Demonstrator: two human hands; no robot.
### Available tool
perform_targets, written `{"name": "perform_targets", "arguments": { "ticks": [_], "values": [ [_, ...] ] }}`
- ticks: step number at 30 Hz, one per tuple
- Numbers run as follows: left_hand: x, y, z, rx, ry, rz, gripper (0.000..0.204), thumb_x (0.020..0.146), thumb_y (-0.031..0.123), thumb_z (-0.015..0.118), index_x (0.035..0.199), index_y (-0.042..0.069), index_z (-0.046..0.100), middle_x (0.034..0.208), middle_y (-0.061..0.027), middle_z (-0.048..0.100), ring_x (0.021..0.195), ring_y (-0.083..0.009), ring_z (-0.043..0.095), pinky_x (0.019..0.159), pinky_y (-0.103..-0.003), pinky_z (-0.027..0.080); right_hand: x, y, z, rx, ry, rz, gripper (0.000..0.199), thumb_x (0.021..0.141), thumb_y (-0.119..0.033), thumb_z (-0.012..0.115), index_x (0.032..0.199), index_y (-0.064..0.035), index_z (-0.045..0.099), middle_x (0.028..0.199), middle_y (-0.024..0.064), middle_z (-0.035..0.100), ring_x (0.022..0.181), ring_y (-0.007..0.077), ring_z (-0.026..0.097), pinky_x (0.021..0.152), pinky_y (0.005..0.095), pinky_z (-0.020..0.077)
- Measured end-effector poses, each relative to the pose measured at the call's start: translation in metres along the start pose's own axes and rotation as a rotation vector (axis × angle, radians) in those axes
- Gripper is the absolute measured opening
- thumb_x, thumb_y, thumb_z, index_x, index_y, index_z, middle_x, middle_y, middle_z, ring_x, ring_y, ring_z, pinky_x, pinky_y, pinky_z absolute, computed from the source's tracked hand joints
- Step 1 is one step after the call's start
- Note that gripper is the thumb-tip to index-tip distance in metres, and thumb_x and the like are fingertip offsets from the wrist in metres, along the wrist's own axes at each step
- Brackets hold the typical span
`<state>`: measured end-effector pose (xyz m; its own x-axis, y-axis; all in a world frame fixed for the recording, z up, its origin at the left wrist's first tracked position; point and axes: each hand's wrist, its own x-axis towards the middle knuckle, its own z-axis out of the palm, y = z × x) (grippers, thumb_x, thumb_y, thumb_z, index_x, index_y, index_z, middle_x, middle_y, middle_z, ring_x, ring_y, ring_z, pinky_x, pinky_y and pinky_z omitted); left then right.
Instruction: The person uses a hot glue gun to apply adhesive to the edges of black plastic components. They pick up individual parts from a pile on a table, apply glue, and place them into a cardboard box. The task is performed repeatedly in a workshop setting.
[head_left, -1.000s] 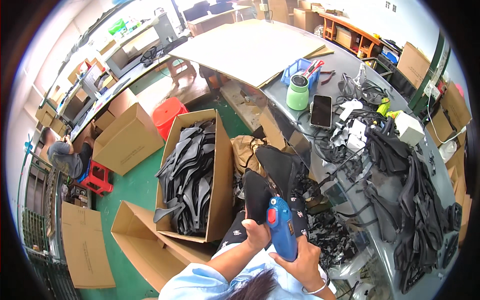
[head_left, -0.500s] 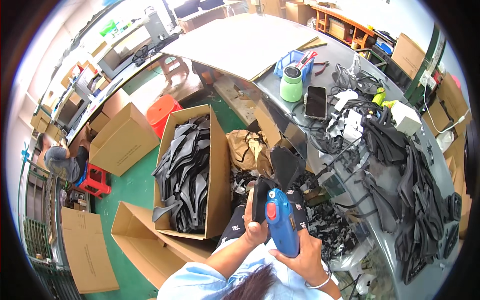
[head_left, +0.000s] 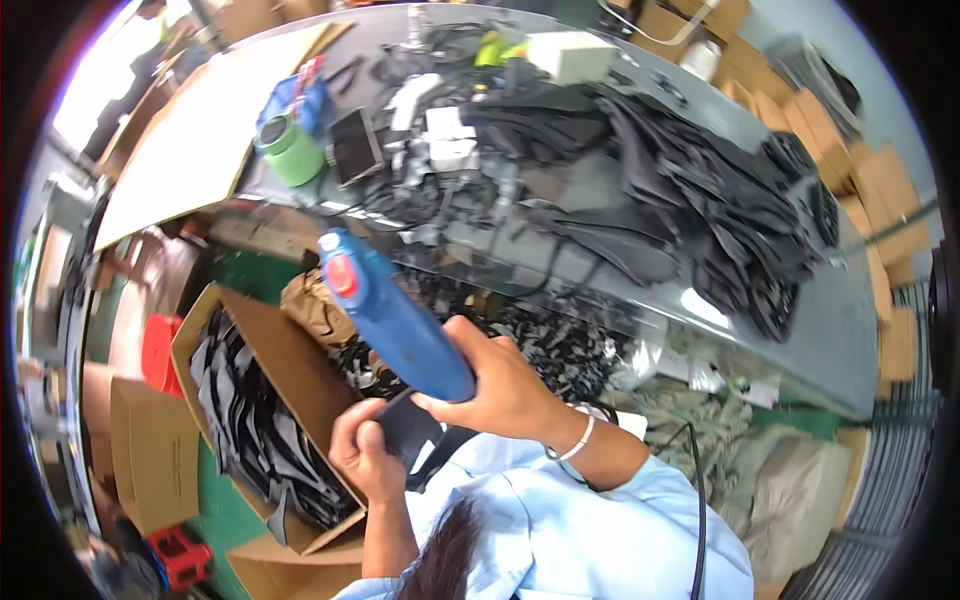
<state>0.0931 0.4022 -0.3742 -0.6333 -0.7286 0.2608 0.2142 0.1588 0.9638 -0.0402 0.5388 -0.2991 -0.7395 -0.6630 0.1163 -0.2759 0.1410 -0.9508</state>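
My right hand (head_left: 505, 385) is wrapped round the rear of a blue handheld power tool (head_left: 405, 330) with a red button near its far end. The tool points up and to the left. My left hand (head_left: 368, 455), just below, pinches a flat black piece (head_left: 408, 428) close to my body; part of it is hidden under the tool and my right hand. To the left stands a cardboard box (head_left: 305, 395) packed with similar black curved pieces (head_left: 250, 420). Whether the tool touches the held piece I cannot tell.
A grey table (head_left: 590, 290) spans the far side, bearing a heap of black pieces (head_left: 680, 190), a green jar (head_left: 290, 152), a phone (head_left: 356, 147) and a white box (head_left: 572, 57). Black scraps (head_left: 540, 350) lie beneath its edge. A red stool (head_left: 180, 556) stands lower left.
My view has swung to the right, bringing more of the table in. The tool is now tilted to the left, and the black piece has come down near my body.
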Motion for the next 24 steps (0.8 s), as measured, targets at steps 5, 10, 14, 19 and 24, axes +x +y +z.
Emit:
{"name": "perform_targets", "arguments": {
  "ticks": [5,10,14,19,24],
  "values": [
    [0.008,0.026,0.017,-0.027,0.036,0.43,0.027,0.094,0.021,0.045,0.079,0.001,0.055,0.085,-0.0116,0.061,0.075,-0.0211,0.056,0.072,-0.032,0.046,0.0,0.007,-0.008,0.023,0.211,0.079,0.042,0.071,-0.019,0.079,0.098,-0.0046,0.051,0.079,0.0073,0.062,0.07,0.0124,0.06,0.064,0.0278,0.0477],
    [-0.028,0.0,0.025,-0.581,-0.451,-0.373,0.055,0.086,0.052,0.06,0.097,-0.002,0.06,0.097,-0.0144,0.062,0.095,-0.0255,0.06,0.082,-0.039,0.046,0.005,0.003,0.003,0.227,0.152,0.008,0.044,0.072,-0.015,0.078,0.106,-0.0036,0.053,0.084,0.004,0.061,0.076,0.0127,0.059,0.069,0.028,0.0484],
    [0.005,0.024,0.052,-0.776,-0.278,-0.305,0.067,0.087,0.059,0.053,0.127,0.007,0.044,0.12,-0.0074,0.051,0.114,-0.0211,0.049,0.1,-0.04,0.038,0.003,0.006,0.006,0.275,0.085,-0.046,0.041,0.072,-0.021,0.078,0.1,-0.0036,0.053,0.08,0.0082,0.064,0.073,0.0165,0.066,0.066,0.0309,0.0506],
    [0.023,0.038,0.029,-0.792,-0.004,-0.19,0.053,0.095,0.052,0.043,0.123,0.007,0.05,0.119,-0.0112,0.055,0.109,-0.0235,0.053,0.095,-0.039,0.042,-0.002,0.002,0.015,0.05,-0.001,-0.062,0.05,0.066,-0.03,0.084,0.089,-0.0022,0.049,0.068,0.0126,0.062,0.06,0.0258,0.065,0.056,0.0331,0.051],
    [0.045,0.055,0.021,-0.821,0.14,0.044,0.06,0.091,0.057,0.044,0.129,0.01,0.043,0.125,-0.0145,0.054,0.114,-0.0298,0.054,0.092,-0.037,0.052,-0.03,0.003,0.024,-0.236,-0.091,-0.19,0.05,0.063,-0.031,0.085,0.077,-0.003,0.047,0.056,0.0115,0.056,0.049,0.0275,0.059,0.048,0.035,0.0474]
  ]
}}
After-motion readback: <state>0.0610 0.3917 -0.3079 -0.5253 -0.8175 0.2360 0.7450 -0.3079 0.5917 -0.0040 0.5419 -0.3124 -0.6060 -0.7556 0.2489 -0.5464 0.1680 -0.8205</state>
